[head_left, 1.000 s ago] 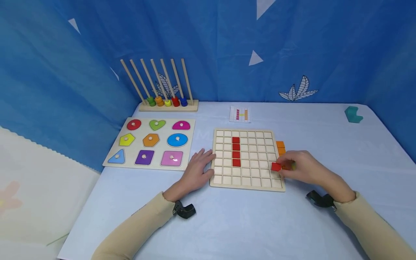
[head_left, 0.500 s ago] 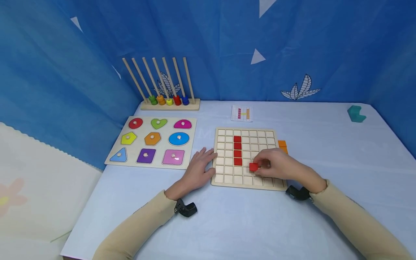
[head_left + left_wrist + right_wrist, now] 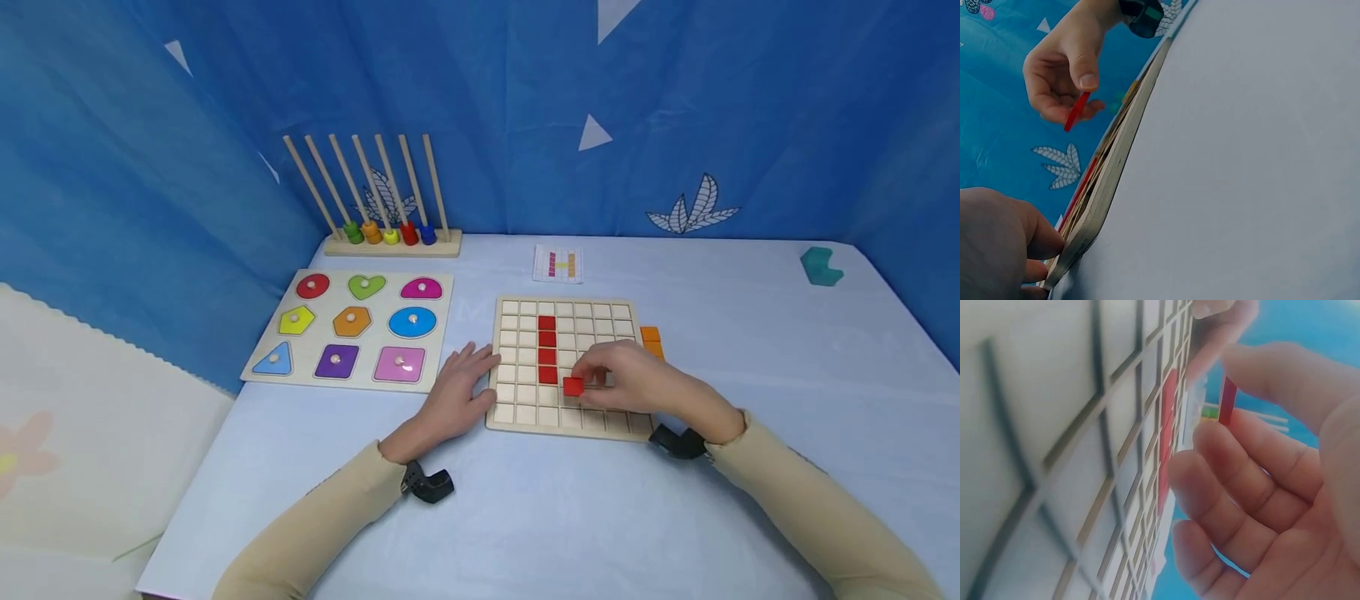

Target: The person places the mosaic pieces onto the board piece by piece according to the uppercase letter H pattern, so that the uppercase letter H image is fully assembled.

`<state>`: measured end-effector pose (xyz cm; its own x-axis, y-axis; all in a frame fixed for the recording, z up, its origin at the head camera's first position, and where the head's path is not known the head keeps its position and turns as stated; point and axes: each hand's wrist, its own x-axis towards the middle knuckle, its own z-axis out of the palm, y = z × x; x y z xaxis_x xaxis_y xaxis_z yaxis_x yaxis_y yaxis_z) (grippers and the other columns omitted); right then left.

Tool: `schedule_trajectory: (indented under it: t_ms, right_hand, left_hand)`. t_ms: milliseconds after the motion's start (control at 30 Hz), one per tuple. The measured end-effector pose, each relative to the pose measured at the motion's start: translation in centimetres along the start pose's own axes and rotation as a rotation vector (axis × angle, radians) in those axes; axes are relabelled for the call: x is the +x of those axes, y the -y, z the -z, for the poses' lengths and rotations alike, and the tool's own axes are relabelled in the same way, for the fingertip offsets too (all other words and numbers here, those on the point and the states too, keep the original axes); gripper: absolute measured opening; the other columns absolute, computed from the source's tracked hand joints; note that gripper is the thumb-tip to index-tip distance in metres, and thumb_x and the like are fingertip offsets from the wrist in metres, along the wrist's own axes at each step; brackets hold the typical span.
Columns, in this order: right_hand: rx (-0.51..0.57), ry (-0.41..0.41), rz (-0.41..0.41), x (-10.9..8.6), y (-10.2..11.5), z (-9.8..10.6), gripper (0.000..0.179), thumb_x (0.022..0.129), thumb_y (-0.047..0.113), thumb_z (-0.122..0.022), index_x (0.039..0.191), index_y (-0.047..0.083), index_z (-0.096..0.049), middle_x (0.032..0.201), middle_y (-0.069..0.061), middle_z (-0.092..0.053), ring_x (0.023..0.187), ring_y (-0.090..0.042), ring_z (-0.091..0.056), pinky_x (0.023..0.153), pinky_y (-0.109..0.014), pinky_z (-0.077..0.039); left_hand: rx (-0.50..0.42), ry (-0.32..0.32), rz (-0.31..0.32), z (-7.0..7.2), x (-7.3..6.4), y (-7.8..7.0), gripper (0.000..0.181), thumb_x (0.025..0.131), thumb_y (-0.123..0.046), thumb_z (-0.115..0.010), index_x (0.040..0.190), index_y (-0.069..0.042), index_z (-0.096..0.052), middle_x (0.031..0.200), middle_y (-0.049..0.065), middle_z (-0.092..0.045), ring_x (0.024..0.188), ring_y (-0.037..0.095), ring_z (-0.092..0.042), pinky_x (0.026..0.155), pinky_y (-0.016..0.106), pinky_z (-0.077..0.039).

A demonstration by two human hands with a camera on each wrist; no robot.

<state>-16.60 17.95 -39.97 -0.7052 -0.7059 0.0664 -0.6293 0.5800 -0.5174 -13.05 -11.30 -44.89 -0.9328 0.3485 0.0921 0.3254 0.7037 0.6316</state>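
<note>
A wooden grid board [image 3: 517,414] lies on the table with a column of red tiles [image 3: 547,340] set in its squares. My right hand [image 3: 626,379] pinches a thin red square tile [image 3: 573,387] between thumb and fingers, held above the board just right of the column's lower end. In the right wrist view that red tile [image 3: 1227,401] stands edge-on, apart from the grid. My left hand [image 3: 454,396] rests at the board's left edge with fingers spread, its fingertips touching the rim. Orange tiles [image 3: 650,335] lie beyond the board's right edge, partly hidden by my right hand.
A small pattern card [image 3: 558,264] lies behind the board. To the left is a knobbed shape puzzle [image 3: 360,333], and behind it a peg stand [image 3: 393,243] with coloured beads. A teal piece [image 3: 820,267] sits at the far right. Blue cloth hangs behind the table.
My right hand has carried the red tile leftward from the board's right edge to over its middle, slowing in the last half second. The left hand has stayed at the rim.
</note>
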Motion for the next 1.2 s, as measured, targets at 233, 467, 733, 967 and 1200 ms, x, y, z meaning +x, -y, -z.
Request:
schedule_trajectory:
  t_ms: [233, 467, 733, 967, 1200]
  right_hand:
    - [-0.011, 0.022, 0.001, 1.0, 0.6, -0.4, 0.017, 0.083, 0.018, -0.081, 0.099, 0.014, -0.077, 0.086, 0.009, -0.069, 0.074, -0.006, -0.056, 0.067, -0.021, -0.05]
    - [-0.017, 0.038, -0.003, 1.9, 1.2, -0.9, 0.018, 0.084, 0.018, -0.08, 0.1, 0.012, -0.077, 0.087, 0.007, -0.069, 0.076, -0.007, -0.056, 0.068, -0.022, -0.051]
    - [-0.013, 0.039, -0.017, 2.4, 1.5, -1.1, 0.02, 0.082, 0.019, -0.082, 0.1, 0.01, -0.077, 0.086, 0.005, -0.07, 0.074, -0.008, -0.057, 0.066, -0.021, -0.051]
    - [-0.005, 0.044, -0.004, 2.6, 1.4, -1.3, 0.02, 0.082, 0.019, -0.083, 0.098, 0.01, -0.076, 0.083, 0.004, -0.069, 0.073, -0.008, -0.058, 0.066, -0.02, -0.051]
    - [0.006, 0.066, -0.013, 2.6, 1.2, -1.8, 0.02, 0.081, 0.018, -0.084, 0.097, 0.009, -0.075, 0.079, 0.007, -0.065, 0.07, -0.007, -0.055, 0.065, -0.019, -0.05]
  left_hand:
    - [-0.006, -0.007, -0.005, -0.1, 0.0, 0.0, 0.053, 0.091, -0.013, -0.053, 0.143, 0.0, -0.057, 0.157, 0.02, -0.047, 0.154, 0.042, -0.029, 0.127, 0.06, -0.019]
    - [-0.004, 0.002, 0.006, -0.2, -0.2, 0.0, 0.054, 0.091, -0.013, -0.053, 0.143, -0.001, -0.057, 0.157, 0.019, -0.047, 0.155, 0.042, -0.029, 0.127, 0.059, -0.019]
    - [0.007, 0.002, 0.005, 0.1, 0.0, -0.1, 0.054, 0.091, -0.014, -0.053, 0.143, -0.001, -0.057, 0.158, 0.019, -0.046, 0.155, 0.042, -0.028, 0.127, 0.059, -0.018]
    - [0.004, 0.004, -0.002, 0.2, 0.2, 0.1, 0.054, 0.091, -0.015, -0.052, 0.144, -0.001, -0.056, 0.158, 0.019, -0.046, 0.155, 0.042, -0.028, 0.127, 0.06, -0.018]
    - [-0.005, 0.009, -0.006, 0.1, 0.2, 0.2, 0.054, 0.091, -0.015, -0.052, 0.143, -0.001, -0.056, 0.158, 0.019, -0.046, 0.155, 0.042, -0.028, 0.127, 0.061, -0.018]
